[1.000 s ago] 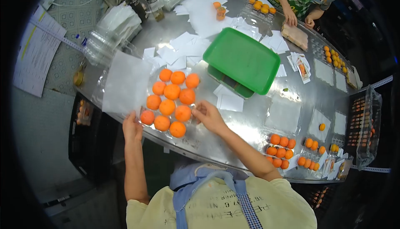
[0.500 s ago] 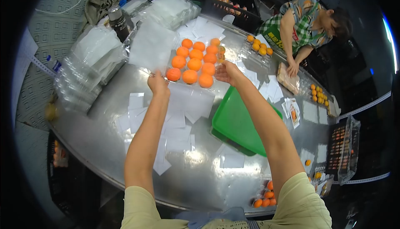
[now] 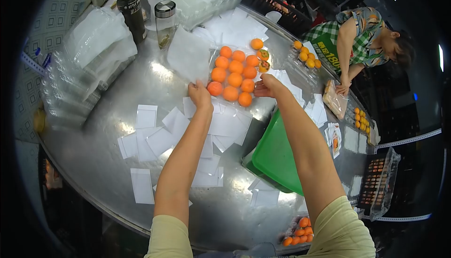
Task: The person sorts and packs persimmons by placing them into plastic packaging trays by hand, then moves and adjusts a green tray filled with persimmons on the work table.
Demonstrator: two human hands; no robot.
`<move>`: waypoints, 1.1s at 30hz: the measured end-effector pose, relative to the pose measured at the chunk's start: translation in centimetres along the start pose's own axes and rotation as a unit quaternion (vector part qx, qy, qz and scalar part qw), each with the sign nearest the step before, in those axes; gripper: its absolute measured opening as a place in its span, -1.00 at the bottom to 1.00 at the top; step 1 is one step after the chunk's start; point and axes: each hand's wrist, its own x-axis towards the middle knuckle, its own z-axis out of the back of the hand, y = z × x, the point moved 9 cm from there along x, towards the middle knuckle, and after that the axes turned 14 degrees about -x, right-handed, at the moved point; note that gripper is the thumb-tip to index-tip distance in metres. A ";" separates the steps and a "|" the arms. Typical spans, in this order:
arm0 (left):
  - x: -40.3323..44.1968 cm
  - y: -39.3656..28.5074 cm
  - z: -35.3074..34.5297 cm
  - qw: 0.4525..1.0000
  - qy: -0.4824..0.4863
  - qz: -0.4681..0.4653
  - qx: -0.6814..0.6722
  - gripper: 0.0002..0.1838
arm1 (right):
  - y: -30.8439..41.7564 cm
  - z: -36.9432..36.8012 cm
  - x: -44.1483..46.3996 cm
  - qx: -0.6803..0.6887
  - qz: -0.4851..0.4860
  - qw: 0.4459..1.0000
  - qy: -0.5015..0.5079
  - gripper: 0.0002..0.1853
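Observation:
A clear plastic tray with several round orange fruits (image 3: 235, 79) lies on the metal table in front of me. My left hand (image 3: 201, 96) is closed on the tray's near left corner, fingertips at its edge. At the right edge, my right hand (image 3: 269, 87) has its fingers stretched toward the fruits and its thumb apart. Whether its fingertips grip the rim is unclear. Beyond that hand sit two fruits with dark and green tops (image 3: 264, 66) and a plain orange fruit (image 3: 256, 44). A whitish plastic sheet (image 3: 189, 56) adjoins the tray on the left.
White cards (image 3: 146, 116) are scattered over the table (image 3: 108, 152). A green bin (image 3: 278, 157) stands right of centre. Stacked clear trays (image 3: 89, 65), a thermos (image 3: 130, 11) and a lidded bottle (image 3: 165, 23) stand left. Across the table a person (image 3: 345, 42) handles a package (image 3: 335, 99).
My view has shifted, so most things appear farther right and the lidded bottle now shows. Both hands remain at the tray's edges, which has moved slightly. The other person still handles the package.

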 end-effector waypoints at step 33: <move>-61.6 4.1 20.8 0.817 0.430 0.184 0.337 -0.63 | -67.7 24.1 -49.2 0.111 0.100 0.946 -0.289 -0.76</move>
